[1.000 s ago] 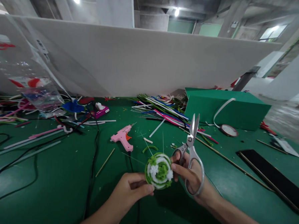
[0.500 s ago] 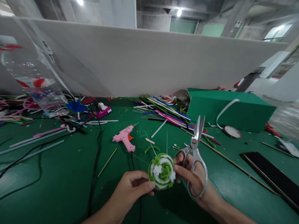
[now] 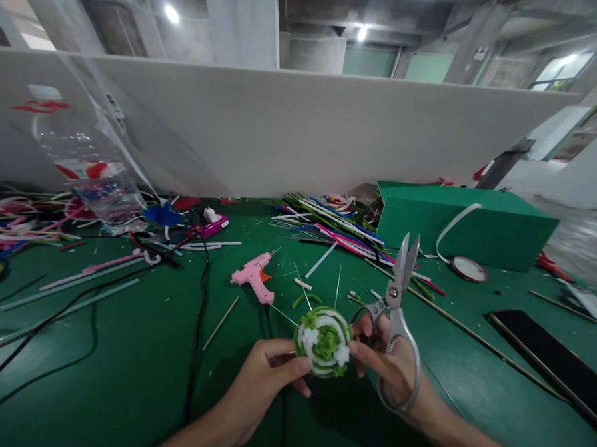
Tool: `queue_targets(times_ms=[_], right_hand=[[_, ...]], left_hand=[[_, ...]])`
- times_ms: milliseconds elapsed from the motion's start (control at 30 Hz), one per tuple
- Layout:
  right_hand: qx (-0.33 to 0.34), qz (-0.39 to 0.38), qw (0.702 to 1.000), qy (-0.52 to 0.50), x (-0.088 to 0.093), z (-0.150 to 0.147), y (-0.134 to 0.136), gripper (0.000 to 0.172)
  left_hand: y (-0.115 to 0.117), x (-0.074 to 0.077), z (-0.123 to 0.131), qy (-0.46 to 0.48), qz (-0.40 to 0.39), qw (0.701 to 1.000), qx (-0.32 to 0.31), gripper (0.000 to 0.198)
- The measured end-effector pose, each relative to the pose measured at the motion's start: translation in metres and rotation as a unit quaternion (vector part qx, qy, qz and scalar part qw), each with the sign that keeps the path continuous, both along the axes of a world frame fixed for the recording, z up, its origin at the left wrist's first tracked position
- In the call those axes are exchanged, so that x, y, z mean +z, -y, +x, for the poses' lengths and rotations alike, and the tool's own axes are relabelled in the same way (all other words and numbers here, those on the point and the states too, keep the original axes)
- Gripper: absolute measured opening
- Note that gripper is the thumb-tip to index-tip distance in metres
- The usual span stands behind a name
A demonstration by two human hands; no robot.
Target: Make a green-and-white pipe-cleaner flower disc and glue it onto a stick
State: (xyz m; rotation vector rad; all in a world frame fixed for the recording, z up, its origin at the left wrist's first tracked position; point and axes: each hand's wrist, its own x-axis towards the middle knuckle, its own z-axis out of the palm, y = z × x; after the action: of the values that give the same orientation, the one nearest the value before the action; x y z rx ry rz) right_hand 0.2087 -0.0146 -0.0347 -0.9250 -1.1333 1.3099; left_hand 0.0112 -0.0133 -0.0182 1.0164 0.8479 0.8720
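A round, coiled green and white pipe-cleaner piece [image 3: 326,344] is held up over the table, with thin wires sticking out from its far side. Its left edge is pinched between the thumb and fingers of my left hand [image 3: 266,380]. My right hand [image 3: 390,363] has the metal scissors [image 3: 393,293] hooked over its fingers, blades pointing up and slightly apart. The thumb and fingertips of that same hand also touch the coil's right edge. Beyond the coil lies a pink glue gun [image 3: 254,276], and a short green pipe-cleaner offcut [image 3: 306,300] is close by.
Loose pipe cleaners [image 3: 328,225] lie heaped at the back of the green table [image 3: 140,375]. At right are a green box [image 3: 468,226], a tape roll [image 3: 469,269] and a black phone-like slab [image 3: 546,360]. A clear plastic bottle [image 3: 86,166] leans at left; black cables [image 3: 197,338] cross the table.
The view has shifted slightly, so everything sits a little further right and lower. Both hands keep their hold on the coil, and the scissors stay in my right hand.
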Motion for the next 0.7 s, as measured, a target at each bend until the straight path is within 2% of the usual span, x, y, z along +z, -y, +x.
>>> queue_targets(times_ms=[167,400,567,700], right_hand=[[0.004,0.008,1.000,-0.011,-0.0048,-0.0010,-0.0001,0.028],[0.053,-0.001,0.999,0.011,0.0004,-0.0011,0.0015,0.026],[0.028,0.005,1.000,0.013,-0.0014,-0.0036,0.0015,0.027],[0.019,0.002,1.000,0.021,-0.0020,-0.0040,0.0007,0.028]], left_hand=[[0.0010,0.0043,-0.0002,0.001,-0.012,1.000,-0.020,0.017],[0.0017,0.0048,-0.0025,0.003,-0.023,1.000,0.002,0.017],[0.0014,0.0058,-0.0039,0.001,-0.033,0.999,0.034,0.019],[0.0001,0.0028,-0.0044,-0.004,-0.025,0.998,0.051,0.013]])
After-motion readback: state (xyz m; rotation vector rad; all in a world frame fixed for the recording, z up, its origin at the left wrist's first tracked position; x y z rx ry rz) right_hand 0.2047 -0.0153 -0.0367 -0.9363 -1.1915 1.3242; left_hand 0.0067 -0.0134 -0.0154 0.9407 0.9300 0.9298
